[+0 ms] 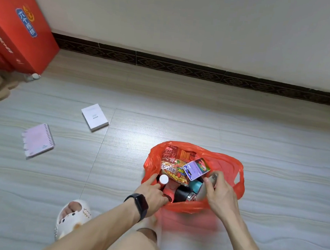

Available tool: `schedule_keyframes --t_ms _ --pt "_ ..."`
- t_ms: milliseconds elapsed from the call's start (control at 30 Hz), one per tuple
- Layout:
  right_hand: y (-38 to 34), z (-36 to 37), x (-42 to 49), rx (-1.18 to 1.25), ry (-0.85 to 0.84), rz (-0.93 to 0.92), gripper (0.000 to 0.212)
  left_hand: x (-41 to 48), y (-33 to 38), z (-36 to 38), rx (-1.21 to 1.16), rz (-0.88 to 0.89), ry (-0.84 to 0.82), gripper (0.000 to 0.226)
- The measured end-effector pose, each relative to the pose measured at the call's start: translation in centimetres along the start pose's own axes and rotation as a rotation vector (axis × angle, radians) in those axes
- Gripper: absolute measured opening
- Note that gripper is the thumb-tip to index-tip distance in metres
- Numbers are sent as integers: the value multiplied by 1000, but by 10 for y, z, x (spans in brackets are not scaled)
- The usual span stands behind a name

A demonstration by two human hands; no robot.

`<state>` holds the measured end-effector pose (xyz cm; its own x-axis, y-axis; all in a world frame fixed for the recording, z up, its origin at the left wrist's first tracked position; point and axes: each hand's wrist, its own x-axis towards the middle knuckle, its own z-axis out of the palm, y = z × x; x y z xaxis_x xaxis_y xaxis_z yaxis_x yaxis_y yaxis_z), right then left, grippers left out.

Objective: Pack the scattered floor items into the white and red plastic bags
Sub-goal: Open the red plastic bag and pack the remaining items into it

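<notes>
The red plastic bag (227, 161) stands open on the floor, with an instant-noodle packet (173, 170) and a white-capped bottle (163, 179) inside. The left hand (153, 192), a black wristband (138, 203) behind it, curls over the bag's near-left rim with its index finger (151, 179) stretched along it. The right hand (222, 195) pinches a blurred grey object (213, 177) just inside the bag's right side. A spiral notebook (38, 140) and a white box (94, 117) lie well left of the bag.

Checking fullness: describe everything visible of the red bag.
The red bag is thin, crumpled plastic, sitting open on the floor, mouth up, a handle loop on its right. A noodle packet, a card and bottles fill it. The left hand touches its near rim; the right hand holds a grey item inside.
</notes>
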<state>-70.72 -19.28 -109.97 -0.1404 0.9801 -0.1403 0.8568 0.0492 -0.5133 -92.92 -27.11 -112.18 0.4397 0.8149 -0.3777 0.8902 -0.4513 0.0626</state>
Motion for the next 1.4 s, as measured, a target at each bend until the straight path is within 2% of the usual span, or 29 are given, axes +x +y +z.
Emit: schedule_keyframes --t_ms 167,267,333,467,533,633,767,800,867,967,1167,1300,1400 --pt "4 11 2 -104 10 -31 16 -3 -9 -7 -26 0 18 33" --pt "14 24 10 -153 -176 -10 21 1 -13 -3 -10 -21 61 26" --pt "21 32 12 -128 -298 12 39 5 -17 -2 -18 -69 98 35" --pt "33 37 13 -13 -233 48 84 5 -29 -14 -23 -181 59 50" --pt "39 39 11 -20 -257 28 93 4 -36 -18 -19 -215 -3 54" --pt "44 41 8 -189 -337 10 83 2 -47 -20 -5 -267 -62 55" --pt "52 39 11 -435 -542 122 74 -6 -55 -27 -10 -305 -86 56" --pt "52 36 11 -442 -546 127 71 -8 -57 -31 -15 -307 -79 57" --pt "43 25 9 -428 -450 87 65 -13 -63 -40 -31 -317 -48 58" --pt "9 5 7 -352 -303 -70 57 -24 -83 -60 -19 -358 -2 58" --pt "-88 -11 15 -204 -190 -397 48 -61 -141 -97 84 -436 66 57" --pt "-175 12 27 -139 -201 -595 47 -113 -190 -90 102 -551 85 55" --pt "-223 44 36 -152 -236 -703 47 -143 -215 -49 -11 -677 77 56"
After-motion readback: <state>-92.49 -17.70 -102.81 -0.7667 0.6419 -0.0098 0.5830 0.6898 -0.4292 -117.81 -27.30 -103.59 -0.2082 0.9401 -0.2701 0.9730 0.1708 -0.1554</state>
